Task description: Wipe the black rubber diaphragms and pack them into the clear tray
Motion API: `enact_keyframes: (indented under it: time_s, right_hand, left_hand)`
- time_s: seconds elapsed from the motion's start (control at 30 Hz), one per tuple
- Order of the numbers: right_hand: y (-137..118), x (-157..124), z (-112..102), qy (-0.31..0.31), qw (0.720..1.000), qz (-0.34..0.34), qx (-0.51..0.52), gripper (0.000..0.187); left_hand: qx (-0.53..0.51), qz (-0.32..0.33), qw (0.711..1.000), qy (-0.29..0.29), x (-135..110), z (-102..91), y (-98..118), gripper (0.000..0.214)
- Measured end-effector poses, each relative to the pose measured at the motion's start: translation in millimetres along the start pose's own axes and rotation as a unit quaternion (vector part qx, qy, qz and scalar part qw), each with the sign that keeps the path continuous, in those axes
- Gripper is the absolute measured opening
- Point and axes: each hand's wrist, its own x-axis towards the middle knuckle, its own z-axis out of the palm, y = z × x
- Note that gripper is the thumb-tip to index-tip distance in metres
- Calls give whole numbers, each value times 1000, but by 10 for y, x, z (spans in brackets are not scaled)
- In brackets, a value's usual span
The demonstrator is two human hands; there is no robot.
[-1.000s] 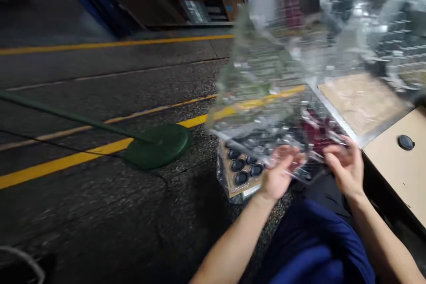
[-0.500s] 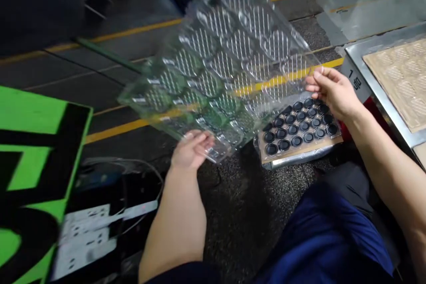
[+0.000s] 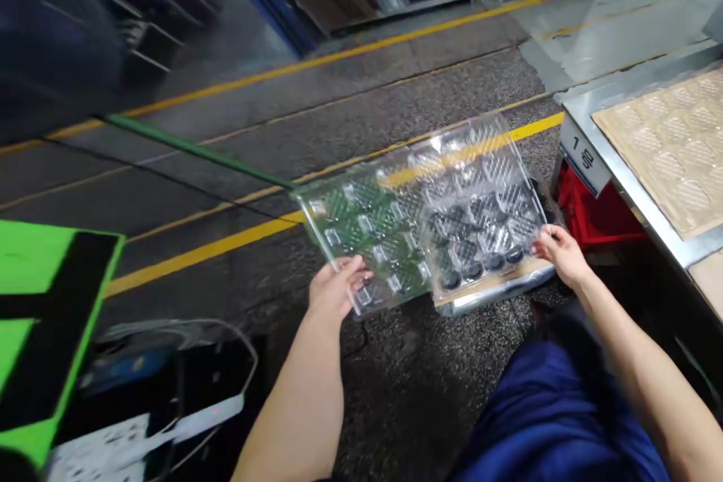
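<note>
Here, the left hand (image 3: 339,288) pinches the near edge of a clear ribbed plastic blister tray (image 3: 421,215), and the right hand (image 3: 562,254) pinches its right corner, holding it over round black discs (image 3: 471,269) on cardboard. Beyond stands a steel-rimmed worktop (image 3: 599,137) bearing a beige moulded sheet (image 3: 666,158).

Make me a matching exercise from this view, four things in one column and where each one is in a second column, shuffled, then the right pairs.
Things:
1. left hand
2. right hand
3. red crate
4. tan moulded sheet

Places:
A. on the steel table
B. at the near left corner of the clear plastic tray
C. below the steel table's edge
D. at the tray's right corner, by the black discs

Right pairs: 1-B, 2-D, 3-C, 4-A
</note>
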Motion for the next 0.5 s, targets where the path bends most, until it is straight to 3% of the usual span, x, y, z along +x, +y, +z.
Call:
enact_keyframes:
  time_s: [0.1, 0.23, 0.37, 0.5]
  right_hand:
    - [437, -91, -414, 39, 995, 55, 71, 58]
    - [615, -167, -755, 54, 986, 58, 145, 60]
    - [620, -199, -903, 51, 982, 64, 170, 60]
    - [547, -186, -871, 58, 982, 56, 172, 61]
  left_hand:
    - [27, -18, 999, -16, 6, 137, -230, 29]
    - [47, -31, 998, -42, 59, 365, -336, 29]
    - [51, -35, 997, -45, 116, 550, -308, 31]
    - [26, -29, 999, -35, 110, 567, -301, 26]
